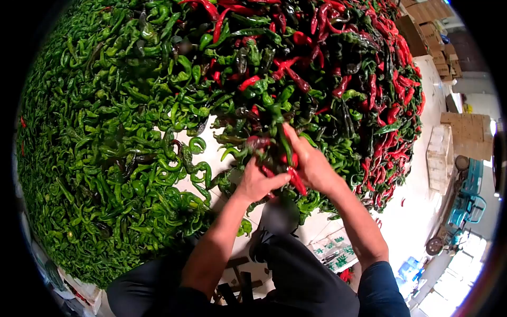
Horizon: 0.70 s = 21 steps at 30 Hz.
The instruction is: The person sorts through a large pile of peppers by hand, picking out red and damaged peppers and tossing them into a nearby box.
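My left hand (255, 182) is closed around red chili peppers, its thumb reaching toward a bright red chili pepper (297, 182) between the two hands. A dark red pepper (257, 141), smeared by motion, shows at its fingertips. Close beside it, my right hand (312, 165) is closed on peppers too, with a long green chili pepper (285, 145) sticking up along its fingers. The palms hide how many peppers each hand holds. Both hands are over the edge of a heap of loose peppers.
Green peppers (105, 137) spread widely on the left; mixed red and dark peppers (369, 95) pile up on the right. White floor (196, 168) shows between them. A printed white box (332, 249) stands by my right leg. Cartons (467, 134) and a teal cart (469, 198) are far right.
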### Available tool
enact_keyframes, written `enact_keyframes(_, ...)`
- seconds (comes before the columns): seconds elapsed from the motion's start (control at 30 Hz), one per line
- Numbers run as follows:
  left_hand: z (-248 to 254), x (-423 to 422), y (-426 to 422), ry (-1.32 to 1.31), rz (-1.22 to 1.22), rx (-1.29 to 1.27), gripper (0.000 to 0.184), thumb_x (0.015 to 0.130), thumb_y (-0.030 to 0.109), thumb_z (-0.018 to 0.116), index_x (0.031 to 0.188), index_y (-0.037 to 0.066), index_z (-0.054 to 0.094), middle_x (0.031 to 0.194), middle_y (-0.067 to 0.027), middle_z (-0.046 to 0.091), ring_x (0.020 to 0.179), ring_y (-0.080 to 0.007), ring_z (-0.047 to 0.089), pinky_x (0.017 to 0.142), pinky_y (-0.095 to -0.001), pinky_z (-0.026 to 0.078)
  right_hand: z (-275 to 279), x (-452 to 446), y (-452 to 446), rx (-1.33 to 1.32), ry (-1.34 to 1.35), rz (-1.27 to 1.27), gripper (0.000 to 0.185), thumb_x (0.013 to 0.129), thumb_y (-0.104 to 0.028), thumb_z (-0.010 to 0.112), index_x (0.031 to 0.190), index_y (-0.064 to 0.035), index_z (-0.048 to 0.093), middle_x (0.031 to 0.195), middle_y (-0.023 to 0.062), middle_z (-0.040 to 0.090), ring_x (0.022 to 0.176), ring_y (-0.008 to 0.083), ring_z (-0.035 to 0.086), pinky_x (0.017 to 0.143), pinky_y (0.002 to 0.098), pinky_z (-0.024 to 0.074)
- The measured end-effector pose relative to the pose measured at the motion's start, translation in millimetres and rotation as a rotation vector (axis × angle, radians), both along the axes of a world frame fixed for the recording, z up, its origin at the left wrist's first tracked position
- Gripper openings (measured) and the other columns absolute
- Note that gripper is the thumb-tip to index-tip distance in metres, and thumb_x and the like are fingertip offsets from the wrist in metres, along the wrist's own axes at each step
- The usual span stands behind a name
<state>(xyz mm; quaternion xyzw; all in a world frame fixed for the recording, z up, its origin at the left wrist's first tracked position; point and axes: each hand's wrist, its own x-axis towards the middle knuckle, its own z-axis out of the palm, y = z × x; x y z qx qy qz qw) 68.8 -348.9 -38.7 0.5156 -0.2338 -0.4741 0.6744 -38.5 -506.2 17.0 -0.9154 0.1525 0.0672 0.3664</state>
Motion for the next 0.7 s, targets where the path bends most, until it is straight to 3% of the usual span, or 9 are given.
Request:
enact_keyframes(0.03, 4, -6, 8, -0.143, 0.04, -0.034, 0.052, 0.074, 0.011, 0.079, 0.121, 0.003, 0.056, 0.102, -0.0065, 0.066, 0.094, -0.0182, 0.063, 0.088, -0.0351, 0.051, 0, -7, 8, -0.015, -0.1, 0.0, 0.101, 0.076, -0.004, 0.071, 0.159, -0.0166, 0.015, 0.108, 0.0224, 0.052, 0.087, 0.046, 0.059, 0.076, 0.0492, 0.0514)
enact_keyframes(0.1, 14, -6, 19, -0.218, -0.079, -0.018, 0.078, 0.074, 0.015, 0.081, 0.139, 0.0, 0.042, 0.141, -0.0164, 0.046, 0.125, -0.0251, 0.049, 0.105, -0.038, 0.041, 2, -20, 20, -0.028, -0.15, -0.028, 0.097, 0.076, -0.004, 0.071, 0.157, -0.0118, 0.018, 0.11, 0.0222, 0.051, 0.087, 0.0456, 0.059, 0.072, 0.049, 0.0522)
enact_keyframes(0.17, 32, -6, 23, -0.563, -0.025, -0.1, 0.083, 0.072, 0.016, 0.082, 0.142, 0.0, 0.04, 0.133, -0.0165, 0.055, 0.121, -0.0253, 0.054, 0.104, -0.0382, 0.043, 11, -27, 27, -0.078, -0.221, -0.03, 0.095, 0.075, -0.003, 0.071, 0.155, -0.0074, 0.021, 0.11, 0.0225, 0.051, 0.084, 0.0446, 0.059, 0.067, 0.0493, 0.0524)
enact_keyframes(0.37, 98, 9, 23, -0.702, -0.024, -0.185, 0.083, 0.071, 0.016, 0.082, 0.142, -0.001, 0.042, 0.113, -0.0142, 0.068, 0.106, -0.0261, 0.066, 0.098, -0.0368, 0.049, 61, -22, 33, -0.14, -0.528, 0.014, 0.096, 0.07, 0.001, 0.072, 0.153, -0.0041, 0.022, 0.106, 0.0232, 0.05, 0.081, 0.0428, 0.057, 0.064, 0.0475, 0.0504)
enact_keyframes(0.43, 139, 24, 27, -0.658, -0.025, -0.234, 0.083, 0.071, 0.015, 0.082, 0.142, -0.002, 0.042, 0.121, -0.0151, 0.066, 0.11, -0.0247, 0.065, 0.099, -0.0354, 0.049, 90, -9, 36, -0.183, -0.564, -0.001, 0.1, 0.068, 0.005, 0.071, 0.154, -0.0041, 0.02, 0.113, 0.0259, 0.051, 0.085, 0.0447, 0.057, 0.07, 0.0483, 0.051)
enact_keyframes(0.5, 166, 46, 32, -0.902, 0.106, -0.274, 0.082, 0.072, 0.014, 0.082, 0.142, -0.003, 0.042, 0.127, -0.0158, 0.063, 0.114, -0.0252, 0.063, 0.101, -0.0346, 0.048, 138, 19, 49, -0.231, -0.625, -0.021, 0.102, 0.068, 0.006, 0.07, 0.155, -0.0062, 0.019, 0.118, 0.0269, 0.051, 0.092, 0.0467, 0.058, 0.079, 0.0479, 0.0517)
enact_keyframes(0.53, 192, 65, 39, -0.924, -0.038, -0.26, 0.085, 0.073, 0.013, 0.083, 0.145, -0.002, 0.038, 0.129, -0.0142, 0.061, 0.116, -0.0238, 0.061, 0.102, -0.0335, 0.046, 156, 35, 55, -0.04, -0.628, -0.071, 0.09, 0.078, -0.003, 0.063, 0.156, -0.0085, 0.019, 0.127, 0.0223, 0.047, 0.103, 0.0402, 0.054, 0.087, 0.0457, 0.0487)
enact_keyframes(0.6, 245, 85, 58, -0.562, -0.022, -0.188, 0.086, 0.072, 0.01, 0.082, 0.145, 0.001, 0.037, 0.122, -0.0087, 0.062, 0.11, -0.0186, 0.06, 0.099, -0.0335, 0.048, 189, 70, 69, 0.363, -0.592, -0.147, 0.067, 0.098, -0.02, 0.048, 0.158, -0.0131, 0.018, 0.145, 0.0132, 0.039, 0.125, 0.0273, 0.048, 0.104, 0.0412, 0.0427)
enact_keyframes(0.7, 320, 112, 105, -0.435, -0.003, -0.067, 0.078, 0.072, 0.007, 0.079, 0.14, 0.003, 0.042, 0.113, -0.0039, 0.063, 0.101, -0.0133, 0.061, 0.092, -0.032, 0.051, 236, 117, 107, 0.719, -0.596, -0.121, 0.062, 0.104, -0.024, 0.044, 0.159, -0.0167, 0.016, 0.15, 0.0091, 0.038, 0.13, 0.0211, 0.047, 0.109, 0.039, 0.0415)
